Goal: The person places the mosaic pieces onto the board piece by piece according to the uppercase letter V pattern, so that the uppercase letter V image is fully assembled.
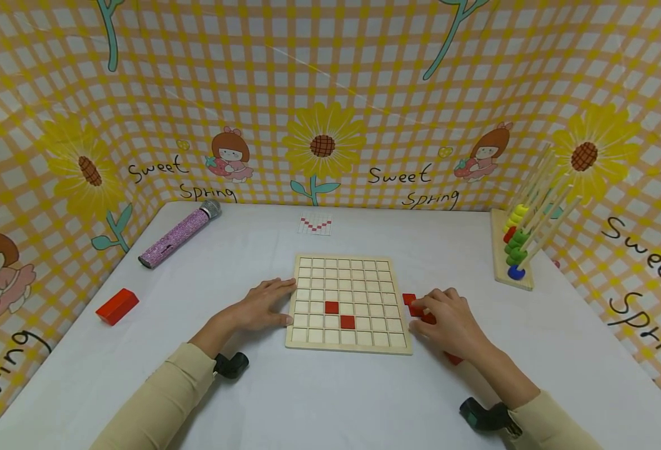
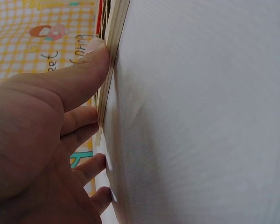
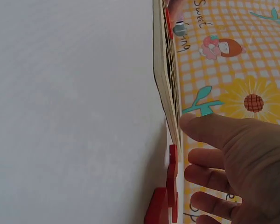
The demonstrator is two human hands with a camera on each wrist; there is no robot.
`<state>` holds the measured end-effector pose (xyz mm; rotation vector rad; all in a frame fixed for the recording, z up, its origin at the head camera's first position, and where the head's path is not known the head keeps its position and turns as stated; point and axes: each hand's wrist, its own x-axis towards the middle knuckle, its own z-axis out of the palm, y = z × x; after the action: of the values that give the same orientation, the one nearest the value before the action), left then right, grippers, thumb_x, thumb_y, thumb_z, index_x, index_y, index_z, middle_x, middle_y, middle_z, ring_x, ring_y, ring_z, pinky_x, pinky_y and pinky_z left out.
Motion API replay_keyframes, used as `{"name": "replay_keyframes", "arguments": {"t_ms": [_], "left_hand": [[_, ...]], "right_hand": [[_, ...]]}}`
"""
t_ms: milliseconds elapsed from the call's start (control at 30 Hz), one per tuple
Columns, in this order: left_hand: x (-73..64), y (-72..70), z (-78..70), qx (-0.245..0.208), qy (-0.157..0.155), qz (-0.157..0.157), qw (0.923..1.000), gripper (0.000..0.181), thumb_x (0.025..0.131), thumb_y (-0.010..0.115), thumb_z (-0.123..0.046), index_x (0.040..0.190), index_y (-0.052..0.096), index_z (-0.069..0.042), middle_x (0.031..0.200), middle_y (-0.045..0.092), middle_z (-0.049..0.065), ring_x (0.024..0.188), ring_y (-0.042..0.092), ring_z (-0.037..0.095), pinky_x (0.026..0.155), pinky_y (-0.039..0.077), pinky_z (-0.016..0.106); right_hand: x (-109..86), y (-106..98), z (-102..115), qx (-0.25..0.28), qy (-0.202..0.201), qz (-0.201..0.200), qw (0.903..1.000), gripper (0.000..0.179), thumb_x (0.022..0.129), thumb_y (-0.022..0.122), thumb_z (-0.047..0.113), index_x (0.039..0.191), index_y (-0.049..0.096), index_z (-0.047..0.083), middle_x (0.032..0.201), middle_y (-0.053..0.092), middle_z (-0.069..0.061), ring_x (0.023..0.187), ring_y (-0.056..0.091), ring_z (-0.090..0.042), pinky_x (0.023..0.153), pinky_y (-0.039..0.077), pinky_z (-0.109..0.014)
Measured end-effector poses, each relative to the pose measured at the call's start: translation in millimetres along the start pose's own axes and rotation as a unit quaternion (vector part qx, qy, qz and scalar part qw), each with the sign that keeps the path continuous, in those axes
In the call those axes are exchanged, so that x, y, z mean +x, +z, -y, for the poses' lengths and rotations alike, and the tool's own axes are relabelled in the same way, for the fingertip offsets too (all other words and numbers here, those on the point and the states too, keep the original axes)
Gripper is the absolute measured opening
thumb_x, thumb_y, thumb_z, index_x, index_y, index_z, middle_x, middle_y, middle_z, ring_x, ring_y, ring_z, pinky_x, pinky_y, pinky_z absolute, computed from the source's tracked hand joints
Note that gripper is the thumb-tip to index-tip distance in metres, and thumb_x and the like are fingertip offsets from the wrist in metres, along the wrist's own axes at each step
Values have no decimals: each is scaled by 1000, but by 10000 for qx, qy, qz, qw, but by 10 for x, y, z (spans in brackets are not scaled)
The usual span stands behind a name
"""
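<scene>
A square wooden grid board [image 1: 308, 337] lies in the middle of the table, with a red square tile [image 1: 332, 307] and a second red tile [image 1: 347, 322] in its cells. Against the board's left edge rests my left hand [image 1: 263, 306], thumb and fingers touching the rim. Over several loose red tiles [image 1: 409, 299] at the board's right side hovers my right hand [image 1: 453, 322]. In the right wrist view its thumb [image 3: 200, 128] is apart from the fingers, with nothing seen between them. The hand partly hides those red tiles in the head view.
A small pattern card [image 1: 315, 225] with red squares lies behind the board. Far left are a glittery purple microphone [image 1: 178, 237] and a red block [image 1: 117, 306]. A peg stand [image 1: 513, 275] with coloured beads stands at the back right. Checked cloth [image 1: 319, 81] surrounds the table.
</scene>
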<state>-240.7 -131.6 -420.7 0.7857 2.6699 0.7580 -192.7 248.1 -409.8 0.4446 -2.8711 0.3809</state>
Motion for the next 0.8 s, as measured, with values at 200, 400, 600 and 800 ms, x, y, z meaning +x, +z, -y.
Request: {"name": "replay_keyframes", "arguments": {"t_ms": [200, 400, 600, 800], "left_hand": [[-12, -11, -22, 13, -13, 3, 10000, 72, 88, 65, -30, 148, 31, -9, 157, 24, 7, 145, 14, 38, 112, 15, 63], [-7, -8, -14, 3, -11, 10, 10000, 72, 88, 65, -30, 148, 31, -9, 157, 24, 8, 145, 14, 39, 112, 15, 63], [-7, -3, -9, 38, 37, 5, 10000, 72, 89, 65, -30, 148, 30, -8, 157, 24, 8, 145, 14, 39, 111, 16, 64], [-11, -10, -17, 33, 29, 19, 10000, 72, 89, 65, -30, 148, 30, -8, 157, 24, 8, 145, 14, 39, 112, 15, 63]], "right_hand": [[-50, -11, -103, -309, 121, 115, 9994, 40, 74, 78, 27, 107, 70, 6, 99, 64, -11, 95, 47, -31, 73, 39, -41], [-93, -20, -155, -442, 181, 69, 9988, 41, 72, 79, 28, 105, 70, 6, 98, 63, -14, 94, 48, -33, 72, 39, -42], [-116, -24, -189, -478, 210, 41, 9986, 40, 73, 79, 28, 104, 70, 5, 100, 64, -16, 95, 49, -34, 73, 41, -45], [-127, -36, -224, -395, 278, 29, 9988, 36, 73, 79, 26, 102, 71, 6, 98, 64, -15, 96, 49, -34, 73, 41, -45]]}}
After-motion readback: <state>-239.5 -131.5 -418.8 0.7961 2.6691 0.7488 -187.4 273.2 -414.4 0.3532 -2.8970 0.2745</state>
